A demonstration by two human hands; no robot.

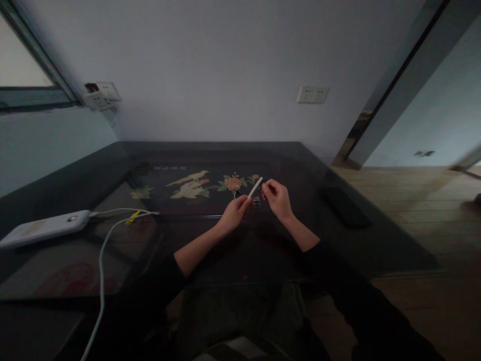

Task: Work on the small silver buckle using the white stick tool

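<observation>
My left hand [235, 212] is closed around the lower end of a slim white stick [256, 186], pen-like in shape, which slants up and to the right over the table. Just to the right of the stick's upper end, my right hand [277, 197] is pinched at thumb and forefinger. Whatever is between those fingertips is too small and dark to make out. A small shiny metal piece [257, 202] shows between the hands, just under the stick. Another small shiny bit sits behind my left fingers, partly hidden.
The dark glossy table [210, 250] carries a bird-and-flower picture [188, 186]. At left lies a white power bank [48, 228] with a white cable [101, 271] running off the front edge. A dark flat object [345, 207] rests at right. Wall sockets [313, 94] are behind.
</observation>
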